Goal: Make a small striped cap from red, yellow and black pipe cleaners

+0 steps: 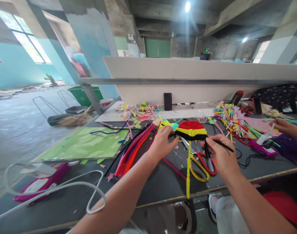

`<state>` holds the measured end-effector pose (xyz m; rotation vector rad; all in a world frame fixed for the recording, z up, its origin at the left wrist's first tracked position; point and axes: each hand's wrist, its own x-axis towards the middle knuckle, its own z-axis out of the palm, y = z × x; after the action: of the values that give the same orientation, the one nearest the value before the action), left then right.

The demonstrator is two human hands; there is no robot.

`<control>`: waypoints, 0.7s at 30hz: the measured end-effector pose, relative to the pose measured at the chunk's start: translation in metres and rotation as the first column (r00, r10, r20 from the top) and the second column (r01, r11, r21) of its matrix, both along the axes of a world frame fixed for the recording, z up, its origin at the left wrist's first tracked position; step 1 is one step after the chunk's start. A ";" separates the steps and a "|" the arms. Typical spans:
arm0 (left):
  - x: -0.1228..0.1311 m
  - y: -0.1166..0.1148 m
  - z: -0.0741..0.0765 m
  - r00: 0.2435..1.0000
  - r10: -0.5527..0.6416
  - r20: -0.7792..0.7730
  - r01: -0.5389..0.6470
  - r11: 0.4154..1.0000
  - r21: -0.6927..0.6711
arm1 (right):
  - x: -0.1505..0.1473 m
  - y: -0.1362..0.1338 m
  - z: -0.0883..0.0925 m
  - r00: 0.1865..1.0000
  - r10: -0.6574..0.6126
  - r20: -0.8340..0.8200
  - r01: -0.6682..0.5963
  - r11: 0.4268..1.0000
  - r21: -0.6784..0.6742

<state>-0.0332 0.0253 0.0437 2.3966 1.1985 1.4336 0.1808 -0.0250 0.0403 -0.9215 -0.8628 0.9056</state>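
Note:
Both my hands hold a small craft piece [191, 129] made of wound pipe cleaners, with red, yellow and black bands, above the dark table [163, 182]. My left hand [162, 142] pinches its left end. My right hand [220, 153] grips its right side and a black pipe cleaner [223, 146] that sticks out to the right. A long yellow pipe cleaner [188, 172] hangs down from the piece. Scissors with red and yellow handles [202, 164] lie on the table just beneath.
A bundle of coloured pipe cleaners [132, 150] and a green sheet [85, 144] lie to the left. A pink glue gun [42, 182] with a white cord is at near left. Another person's hand [286, 127] works at the right beside another glue gun [262, 143]. A phone [167, 101] leans on the white partition.

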 end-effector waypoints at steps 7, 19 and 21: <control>0.003 0.010 -0.008 0.899 -0.064 0.434 0.261 0.873 -0.412 | 0.000 -0.002 -0.005 0.997 0.027 0.066 -0.026 1.000 -0.015; 0.017 -0.053 -0.010 0.999 0.023 -0.028 -0.005 0.850 0.526 | 0.009 0.009 -0.004 0.994 -0.105 -0.007 0.105 0.992 0.067; 0.015 -0.054 -0.012 0.996 -0.028 -0.080 0.070 0.808 0.585 | 0.011 0.009 -0.003 0.995 -0.101 -0.019 0.102 0.992 0.074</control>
<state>-0.0182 -0.0289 0.0315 2.8479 0.7578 1.9516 0.1914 -0.0158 0.0375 -0.8841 -0.8238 0.7864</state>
